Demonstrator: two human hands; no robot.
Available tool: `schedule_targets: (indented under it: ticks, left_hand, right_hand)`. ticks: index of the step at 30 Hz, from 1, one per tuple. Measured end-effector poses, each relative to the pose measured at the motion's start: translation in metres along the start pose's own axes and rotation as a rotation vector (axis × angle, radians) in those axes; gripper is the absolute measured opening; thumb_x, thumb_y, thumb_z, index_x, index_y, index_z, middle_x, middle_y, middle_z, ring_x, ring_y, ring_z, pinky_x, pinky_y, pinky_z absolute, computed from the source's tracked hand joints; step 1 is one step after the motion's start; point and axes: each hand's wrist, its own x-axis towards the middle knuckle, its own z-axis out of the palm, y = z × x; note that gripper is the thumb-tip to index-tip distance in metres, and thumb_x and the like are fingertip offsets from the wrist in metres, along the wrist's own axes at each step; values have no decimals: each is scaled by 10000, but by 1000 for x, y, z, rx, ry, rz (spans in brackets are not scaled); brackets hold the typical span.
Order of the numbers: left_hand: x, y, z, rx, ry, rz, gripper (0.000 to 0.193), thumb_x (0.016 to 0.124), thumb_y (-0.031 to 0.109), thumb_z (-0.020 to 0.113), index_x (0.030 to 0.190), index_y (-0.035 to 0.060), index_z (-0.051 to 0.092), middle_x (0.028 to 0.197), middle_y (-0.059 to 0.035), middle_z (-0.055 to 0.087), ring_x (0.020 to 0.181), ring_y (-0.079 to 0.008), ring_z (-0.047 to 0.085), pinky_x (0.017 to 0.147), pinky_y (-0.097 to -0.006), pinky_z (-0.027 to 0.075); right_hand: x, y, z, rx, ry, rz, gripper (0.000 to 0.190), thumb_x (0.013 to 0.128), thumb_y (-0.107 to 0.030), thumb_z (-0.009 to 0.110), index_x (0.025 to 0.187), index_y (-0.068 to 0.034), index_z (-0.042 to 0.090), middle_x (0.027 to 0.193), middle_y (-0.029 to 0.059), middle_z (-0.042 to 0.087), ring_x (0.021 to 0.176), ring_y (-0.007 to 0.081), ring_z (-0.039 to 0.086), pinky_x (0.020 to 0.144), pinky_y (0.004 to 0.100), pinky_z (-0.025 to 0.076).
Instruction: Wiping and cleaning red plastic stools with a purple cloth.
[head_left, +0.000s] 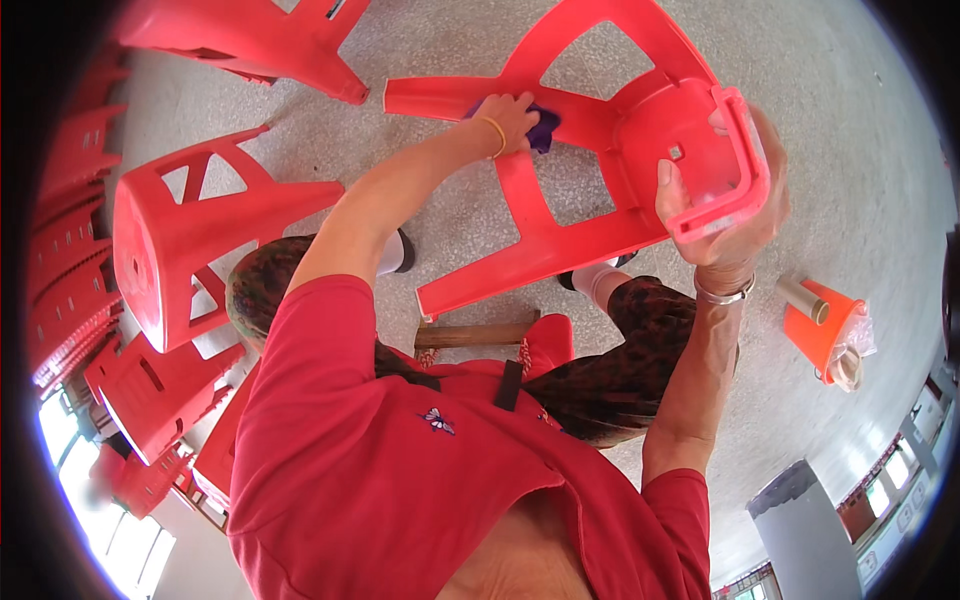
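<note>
A red plastic stool (630, 127) is tipped over in front of me, showing the hollow underside of its seat with a square hole. A crumpled purple cloth (543, 127) is in my left hand (510, 124), pressed on the stool's frame near where a leg joins a crossbar. My right hand (750, 187) grips the L-shaped end of the leg nearest the camera, thumb inside and most fingers hidden behind it. Two other legs point left; the lower one reaches close to my knees.
To my left another red stool (195, 232) lies on its side, with one more (255, 37) beyond it. Stacked red stools (71, 247) line the far left. An orange bucket (817, 322) with a tube and plastic bag stands right on the speckled floor (847, 187). A wooden bar (472, 335) is below me.
</note>
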Motion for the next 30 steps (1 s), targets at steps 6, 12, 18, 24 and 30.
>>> schedule_targets:
  ticks: [6,12,18,24,30]
  left_hand:
    - [9,2,24,234,52,-85,352,851,256,601,1123,33,611,1011,-165,635,891,-340,687,741,-469,559]
    - [-38,2,82,-576,-4,-92,241,777,213,596,883,54,743,953,-212,710,872,-340,698,756,-447,561]
    - [-57,99,42,-368,-100,220,234,790,252,600,938,103,704,957,-176,669,862,-350,686,705,-471,548]
    - [7,-32,40,168,26,48,188,864,194,553,921,84,695,998,-165,641,844,-319,690,682,-432,558]
    - [26,-31,23,185,-5,23,196,853,176,572,895,64,728,970,-182,676,883,-329,699,731,-430,570]
  right_hand:
    - [5,9,3,-31,96,2,710,568,-339,836,1158,-19,606,1068,132,668,890,336,674,772,379,546]
    - [26,-6,23,19,123,-14,697,547,-343,845,1118,-14,619,1022,136,671,873,334,676,768,378,547]
    - [15,3,6,-3,33,-31,662,555,-323,805,1095,13,621,992,153,676,876,333,672,774,400,546]
    - [8,1,7,28,19,-141,714,542,-328,780,1109,70,609,983,200,662,873,391,660,791,443,545]
    - [5,-6,11,0,16,1,722,533,-331,802,1110,51,597,960,179,653,844,368,655,761,427,547]
